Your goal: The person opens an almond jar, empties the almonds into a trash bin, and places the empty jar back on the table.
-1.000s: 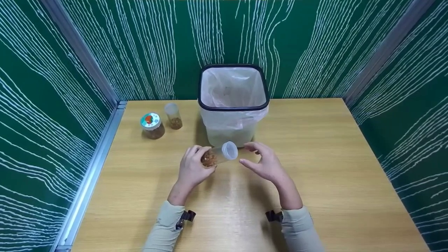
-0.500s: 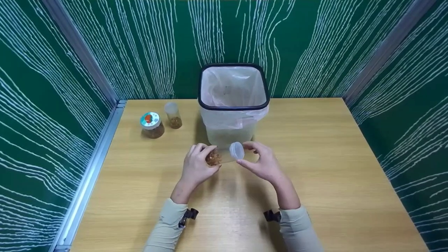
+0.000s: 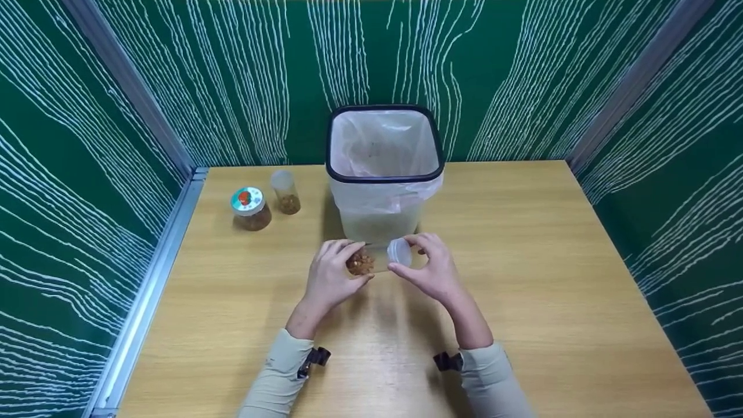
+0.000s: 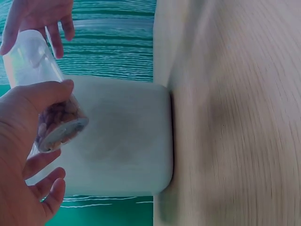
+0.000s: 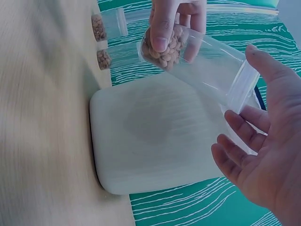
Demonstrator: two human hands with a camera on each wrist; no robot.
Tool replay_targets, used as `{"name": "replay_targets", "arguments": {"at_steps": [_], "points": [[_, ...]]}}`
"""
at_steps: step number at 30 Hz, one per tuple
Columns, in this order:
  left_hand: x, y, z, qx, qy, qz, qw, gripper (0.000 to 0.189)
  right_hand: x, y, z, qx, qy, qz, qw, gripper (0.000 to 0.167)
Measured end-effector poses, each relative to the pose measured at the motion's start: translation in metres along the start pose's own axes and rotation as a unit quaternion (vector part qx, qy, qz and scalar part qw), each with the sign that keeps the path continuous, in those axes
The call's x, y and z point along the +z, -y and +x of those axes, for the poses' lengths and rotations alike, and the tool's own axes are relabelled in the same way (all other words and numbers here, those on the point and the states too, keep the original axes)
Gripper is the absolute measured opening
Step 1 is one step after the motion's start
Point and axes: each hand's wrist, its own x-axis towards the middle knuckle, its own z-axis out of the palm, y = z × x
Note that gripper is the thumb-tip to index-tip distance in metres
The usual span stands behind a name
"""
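My left hand (image 3: 332, 276) grips the bottom end of a clear plastic jar (image 5: 209, 63), thumb and fingers round it. Brown nut-like pieces (image 3: 360, 262) lie gathered at that end. The jar is tilted nearly on its side above the table, its capped end to the right. My right hand (image 3: 432, 267) holds the whitish translucent lid (image 3: 399, 253) between thumb and fingertips. In the right wrist view, the lid (image 5: 242, 87) sits on the jar's end. The left wrist view shows the jar's base (image 4: 63, 135) beneath my left thumb.
Just behind the hands stands a bin (image 3: 380, 223) with a black rim and a plastic liner. Left of it on the table (image 3: 522, 244) are a smaller clear container (image 3: 285, 191) with brown pieces and a jar with a printed lid (image 3: 251, 208). Green patterned walls surround the table.
My left hand has carried the jar rightward toward my right hand. The right thumb and fingers, apart from the lid one second ago, now hold it. The jar leans closer to horizontal.
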Motion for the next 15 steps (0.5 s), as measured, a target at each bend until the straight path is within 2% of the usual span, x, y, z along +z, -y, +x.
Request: {"name": "replay_targets", "arguments": {"at_steps": [3,9,12,15], "points": [[0.0004,0.0017,-0.0006,0.001,0.003,-0.021,0.9998,0.068,-0.0021,0.0015,0.0006,0.006,-0.002,0.016,0.9999,0.048],[-0.0020,0.0047,-0.0003,-0.022,0.024,-0.050,0.9982,0.072,-0.0066,0.0040,0.0029,0.005,0.005,0.034,0.9994,0.045],[-0.0041,0.0052,0.0015,-0.024,0.036,-0.066,0.9969,0.071,-0.0077,0.0041,0.0039,0.010,0.007,0.042,0.9990,0.045],[-0.0048,0.0063,0.0012,-0.019,0.029,-0.072,0.9968,0.067,-0.0063,0.0043,0.0032,0.026,0.007,0.046,0.9986,0.046]]}}
